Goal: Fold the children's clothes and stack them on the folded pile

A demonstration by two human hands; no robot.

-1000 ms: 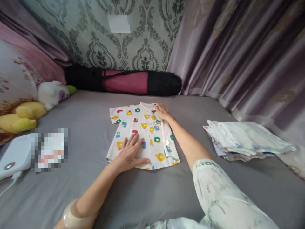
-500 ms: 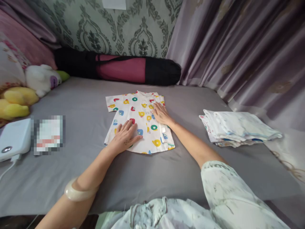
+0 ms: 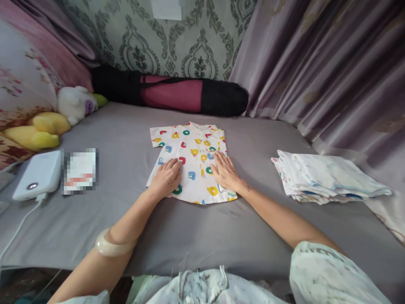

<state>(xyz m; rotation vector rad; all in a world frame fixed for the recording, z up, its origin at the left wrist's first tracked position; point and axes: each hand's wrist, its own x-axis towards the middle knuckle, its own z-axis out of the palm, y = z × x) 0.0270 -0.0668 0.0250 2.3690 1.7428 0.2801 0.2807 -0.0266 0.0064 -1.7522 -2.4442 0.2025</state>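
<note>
A small white short-sleeved shirt [image 3: 191, 185] with colourful printed shapes lies on the grey sheet, its collar toward the wall. One sleeve sticks out at the left; the right side looks folded in over the front. My left hand [image 3: 166, 177] rests flat on the lower left of the shirt, fingers stretched out. On the shirt's right side lies my right hand [image 3: 227, 171], palm down with fingers extended, covering part of the folded-in side. Neither hand grips the cloth.
A stack of folded clothes [image 3: 329, 175] lies at the right. To the left are a white power bank [image 3: 39, 175] with a cable, a blurred-out item [image 3: 79, 171] and plush toys [image 3: 47, 126]. A long black and red bag [image 3: 171, 93] lies along the wall, beside curtains [image 3: 284, 63].
My right hand has slid down the shirt's right side toward me. My left hand has shifted slightly toward the left edge. The whole view has turned a little left.
</note>
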